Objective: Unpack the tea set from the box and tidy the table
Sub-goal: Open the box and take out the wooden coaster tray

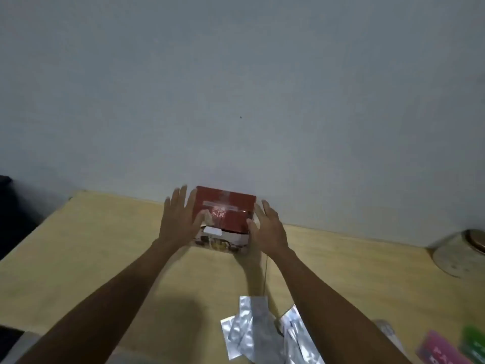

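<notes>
A red box (231,206) with white characters on its lid stands on the wooden table (91,258), close to the wall. Its front face is pale with dark printing. My left hand (179,219) is flat against the box's left side, fingers spread. My right hand (267,227) presses on the right side, thumb at the front corner. Both hands clasp the box between them. Several silver foil packets (252,327) lie in a loose pile on the near part of the table, between my forearms.
A round pale container (462,253) with a brownish lid sits at the far right edge. A pink packet (441,348) and a green packet (475,340) lie at the near right corner. The wall runs just behind the box. A dark object fills the left edge.
</notes>
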